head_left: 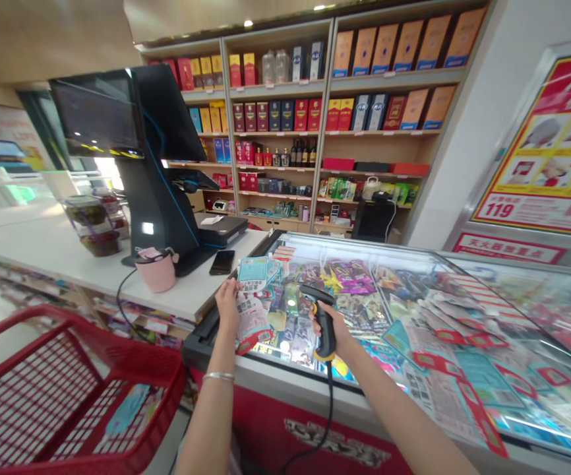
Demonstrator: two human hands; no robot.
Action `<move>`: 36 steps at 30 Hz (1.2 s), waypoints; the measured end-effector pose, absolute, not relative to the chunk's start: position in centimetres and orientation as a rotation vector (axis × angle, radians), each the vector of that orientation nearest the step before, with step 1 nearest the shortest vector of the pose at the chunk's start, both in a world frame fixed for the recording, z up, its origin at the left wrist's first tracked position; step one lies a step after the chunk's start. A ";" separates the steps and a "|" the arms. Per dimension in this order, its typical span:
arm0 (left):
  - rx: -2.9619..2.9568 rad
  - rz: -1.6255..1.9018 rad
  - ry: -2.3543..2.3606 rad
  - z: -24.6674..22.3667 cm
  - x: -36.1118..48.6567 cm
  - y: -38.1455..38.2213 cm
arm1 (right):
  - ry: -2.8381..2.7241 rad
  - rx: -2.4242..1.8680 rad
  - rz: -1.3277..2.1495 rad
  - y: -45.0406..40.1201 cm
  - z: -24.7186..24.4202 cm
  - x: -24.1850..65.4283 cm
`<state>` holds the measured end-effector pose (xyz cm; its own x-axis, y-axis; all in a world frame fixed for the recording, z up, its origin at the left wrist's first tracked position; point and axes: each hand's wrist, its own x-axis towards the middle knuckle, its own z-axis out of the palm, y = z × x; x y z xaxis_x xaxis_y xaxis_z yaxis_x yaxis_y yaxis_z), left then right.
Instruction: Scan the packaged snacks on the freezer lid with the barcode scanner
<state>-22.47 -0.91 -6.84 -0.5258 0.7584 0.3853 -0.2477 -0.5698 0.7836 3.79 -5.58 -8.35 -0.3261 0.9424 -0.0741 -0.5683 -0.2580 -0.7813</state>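
Note:
My right hand (329, 324) is wrapped round a black and yellow barcode scanner (326, 333), whose head points left above the glass top of a freezer (285, 368). At the freezer's left end, my left hand (228, 302) has its fingers closed at the edge of a white and red printed packet (253, 320). A light blue packet (253, 269) lies just beyond that hand. More red, white and blue packets (444, 382) are spread over the glass to the right of the scanner.
A red shopping basket (75, 330) with packets inside stands at the lower left. On the white counter (186, 295) are a phone (223, 262), a pink container (157, 272) and a checkout terminal (154, 171). The scanner's cable hangs over the freezer front.

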 end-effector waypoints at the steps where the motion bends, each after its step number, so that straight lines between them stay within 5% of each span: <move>1: 0.994 2.112 0.895 -6.8 -22.4 -1.0 | -0.805 -0.668 1.788 -5.6 -8.3 3.8; 18: 1.124 1.810 0.537 -0.7 -16.4 -2.1 | -0.807 -0.576 1.658 -6.7 -4.0 5.1; 26: 1.338 1.637 0.586 1.4 -5.4 0.1 | -0.837 -0.585 1.375 -10.0 0.1 16.1; 36: 2.039 0.857 1.081 -2.7 10.6 -2.0 | -0.679 -0.642 1.050 -16.8 -1.2 29.8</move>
<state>10.56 -2.01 -2.70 0.4417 0.8655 0.2361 0.4280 -0.4346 0.7924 29.85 -16.82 -1.17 0.3392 0.9210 0.1916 -0.5526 0.3600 -0.7517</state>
